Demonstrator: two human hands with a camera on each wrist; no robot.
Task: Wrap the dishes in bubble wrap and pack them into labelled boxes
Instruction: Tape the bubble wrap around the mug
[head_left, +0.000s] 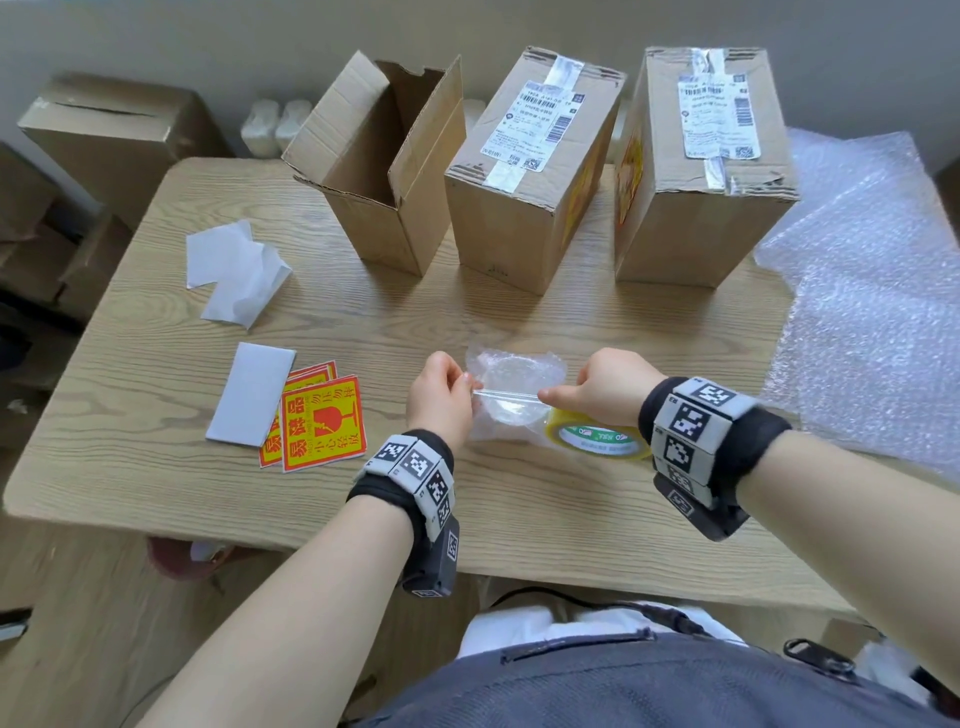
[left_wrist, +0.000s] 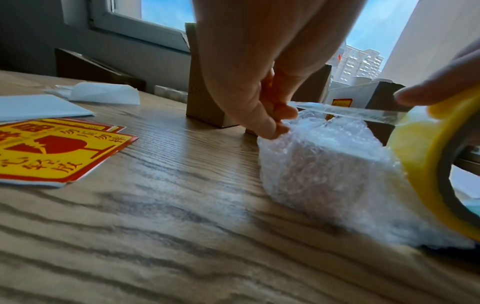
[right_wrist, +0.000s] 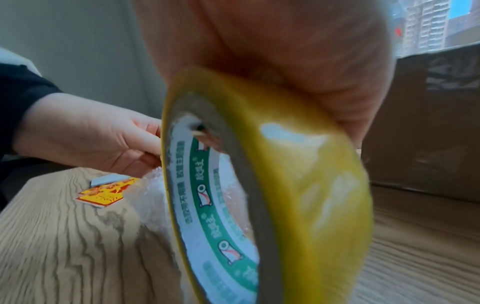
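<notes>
A dish wrapped in bubble wrap (head_left: 511, 395) (left_wrist: 324, 164) sits on the wooden table (head_left: 363, 332) near its front. My left hand (head_left: 441, 395) (left_wrist: 272, 121) pinches the free end of a clear tape strip (head_left: 506, 396) (left_wrist: 348, 112) stretched over the bundle. My right hand (head_left: 597, 389) grips the yellow tape roll (head_left: 597, 434) (right_wrist: 272, 195) at the bundle's right side. Behind stand an open cardboard box (head_left: 384, 166) and two taped, labelled boxes (head_left: 535, 171) (head_left: 701, 166).
Red-and-yellow fragile stickers (head_left: 319, 423) (left_wrist: 52, 148) and white backing papers (head_left: 236, 273) lie left of the bundle. Sheets of bubble wrap (head_left: 862, 286) cover the table's right end. More cartons (head_left: 114, 130) stand on the floor at the left.
</notes>
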